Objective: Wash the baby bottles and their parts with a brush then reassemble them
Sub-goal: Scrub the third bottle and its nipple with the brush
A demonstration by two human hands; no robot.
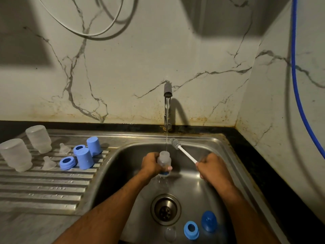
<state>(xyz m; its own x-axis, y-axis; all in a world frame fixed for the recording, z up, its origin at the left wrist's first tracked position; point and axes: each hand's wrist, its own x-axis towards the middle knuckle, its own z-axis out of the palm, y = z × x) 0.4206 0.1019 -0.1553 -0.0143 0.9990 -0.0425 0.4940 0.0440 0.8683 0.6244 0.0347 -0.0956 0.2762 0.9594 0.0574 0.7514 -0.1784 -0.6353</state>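
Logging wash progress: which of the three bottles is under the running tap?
The bottle gripped by the left hand over the sink; the other two bottles stand inverted on the drainboard.

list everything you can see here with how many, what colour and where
bottle: 1, clear, held under the running water
brush: 1, white handle, grey bristles, over the sink
bottles on drainboard: 2, frosted clear, upside down at the left
teats on drainboard: 2, clear, beside the bottles
caps on drainboard: 2, blue
rings on drainboard: 2, blue
ring in sink: 1, blue, by the drain
cap in sink: 1, blue
teat in sink: 1, clear
tap: 1, grey, running
sink: 1, steel
hose: 1, blue, right wall
left hand: grips the bottle
right hand: grips the brush handle
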